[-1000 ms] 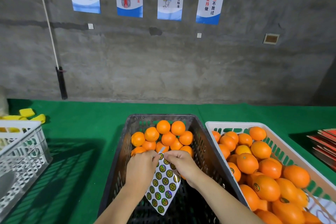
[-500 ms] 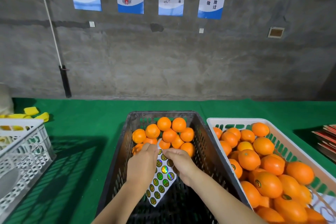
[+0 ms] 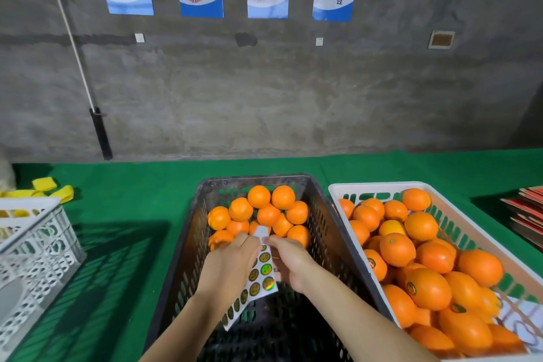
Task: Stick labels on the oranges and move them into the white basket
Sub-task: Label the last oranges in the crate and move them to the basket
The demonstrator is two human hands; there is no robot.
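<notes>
Low in the centre of the frame, the left hand (image 3: 227, 269) is gripping a label sheet (image 3: 258, 273) over the black crate (image 3: 188, 247), its fingers curled round the sheet's left edge. The right hand (image 3: 289, 261) is pinching the sheet near its top. Unlabelled oranges (image 3: 260, 210) are lying at the crate's far end. At right, the white basket (image 3: 482, 223) is holding labelled oranges (image 3: 429, 288) on the green table (image 3: 126, 211).

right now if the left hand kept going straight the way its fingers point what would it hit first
Probably the oranges piled at the far end of the black crate. The left hand, holding the label sheet, points forward at them; depth is uncertain.
</notes>
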